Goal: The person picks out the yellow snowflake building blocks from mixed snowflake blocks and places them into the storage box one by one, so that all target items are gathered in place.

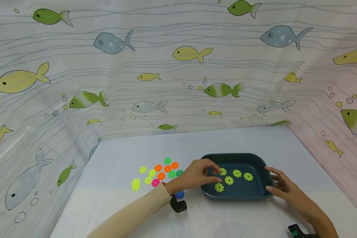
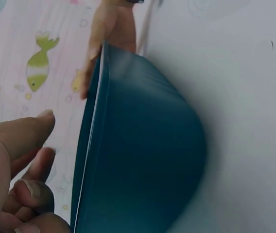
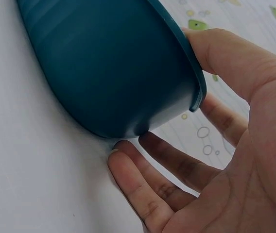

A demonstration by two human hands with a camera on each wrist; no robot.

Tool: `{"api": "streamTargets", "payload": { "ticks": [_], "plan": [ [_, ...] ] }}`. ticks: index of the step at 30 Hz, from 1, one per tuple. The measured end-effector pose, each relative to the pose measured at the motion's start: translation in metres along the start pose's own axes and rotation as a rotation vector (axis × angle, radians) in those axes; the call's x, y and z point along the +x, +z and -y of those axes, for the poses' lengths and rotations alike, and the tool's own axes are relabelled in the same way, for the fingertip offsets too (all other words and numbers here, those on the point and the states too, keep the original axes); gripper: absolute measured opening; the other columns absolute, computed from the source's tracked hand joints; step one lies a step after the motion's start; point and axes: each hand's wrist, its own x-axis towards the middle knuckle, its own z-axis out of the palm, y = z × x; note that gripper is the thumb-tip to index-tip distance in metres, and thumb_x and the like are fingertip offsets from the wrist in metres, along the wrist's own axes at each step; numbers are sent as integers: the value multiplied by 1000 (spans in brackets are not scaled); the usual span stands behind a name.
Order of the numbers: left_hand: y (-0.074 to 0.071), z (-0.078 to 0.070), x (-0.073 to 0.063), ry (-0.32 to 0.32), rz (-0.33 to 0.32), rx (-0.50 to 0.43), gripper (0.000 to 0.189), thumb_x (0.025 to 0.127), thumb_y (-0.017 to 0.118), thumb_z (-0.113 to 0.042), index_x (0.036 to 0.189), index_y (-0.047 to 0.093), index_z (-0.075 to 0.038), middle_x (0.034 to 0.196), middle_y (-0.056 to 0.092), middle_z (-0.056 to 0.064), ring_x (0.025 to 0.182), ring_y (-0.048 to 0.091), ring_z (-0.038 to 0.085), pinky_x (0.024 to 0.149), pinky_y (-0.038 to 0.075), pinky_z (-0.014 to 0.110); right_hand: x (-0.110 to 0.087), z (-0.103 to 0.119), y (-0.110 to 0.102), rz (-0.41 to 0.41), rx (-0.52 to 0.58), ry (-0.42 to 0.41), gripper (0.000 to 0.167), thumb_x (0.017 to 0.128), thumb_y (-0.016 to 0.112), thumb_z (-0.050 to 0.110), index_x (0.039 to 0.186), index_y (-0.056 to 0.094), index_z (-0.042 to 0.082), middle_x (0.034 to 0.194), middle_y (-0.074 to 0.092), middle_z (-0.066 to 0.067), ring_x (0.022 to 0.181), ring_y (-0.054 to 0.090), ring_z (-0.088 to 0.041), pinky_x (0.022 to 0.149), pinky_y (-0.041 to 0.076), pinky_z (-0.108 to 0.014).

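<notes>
A dark teal tray (image 1: 238, 198) sits on the white table with several yellow-green notched plastic discs (image 1: 237, 173) lying in it. My left hand (image 1: 196, 173) reaches over the tray's left rim, its thumb and bent fingers apart, right beside two of the discs. In the left wrist view, nothing shows between the left thumb (image 2: 36, 128) and fingers. At the tray's right end, my right hand (image 1: 287, 188) holds it, thumb at the rim. The right wrist view shows the other fingers (image 3: 133, 179) against the outer wall, low near the table.
Left of the tray lies a loose group of notched discs: yellow ones (image 1: 136, 184), orange ones (image 1: 168, 169), green ones (image 1: 167, 161), a pink one (image 1: 155, 182) and a blue one (image 1: 179, 194), partly behind the left wrist. A fish-patterned curtain (image 1: 178, 89) surrounds the table.
</notes>
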Motion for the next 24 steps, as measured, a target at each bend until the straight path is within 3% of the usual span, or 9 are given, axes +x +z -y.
{"api": "streamTargets", "payload": {
  "ticks": [4, 8, 20, 24],
  "plan": [
    [-5, 3, -7, -47, -13, -77, 26, 92, 80, -29, 112, 73, -15, 92, 65, -11, 55, 45, 8, 52, 38, 22, 0, 0, 1, 1, 2, 4, 74, 104, 63, 29, 163, 19, 30, 157, 26, -27, 132, 45, -46, 94, 48, -55],
    [-10, 7, -15, -77, -21, -105, 27, 94, 78, -33, 113, 74, -14, 91, 64, -12, 57, 46, 12, 52, 38, 23, 0, 1, 1, 0, 3, 4, 74, 104, 63, 29, 163, 19, 30, 157, 27, -27, 130, 47, -42, 93, 49, -54],
    [-18, 21, -42, -133, -41, -97, 26, 96, 75, -36, 113, 73, -17, 91, 66, -12, 59, 48, 12, 53, 40, 23, 0, -1, 0, 0, -17, -23, 74, 105, 62, 30, 164, 18, 31, 157, 26, -28, 131, 45, -44, 93, 48, -53],
    [-20, 29, -52, -166, -50, -69, 22, 96, 75, -38, 112, 73, -23, 90, 66, -12, 59, 49, 12, 53, 42, 23, 0, -3, 0, 2, -15, -29, 74, 105, 62, 29, 164, 17, 30, 157, 25, -28, 132, 44, -47, 93, 49, -54]
  ]
}}
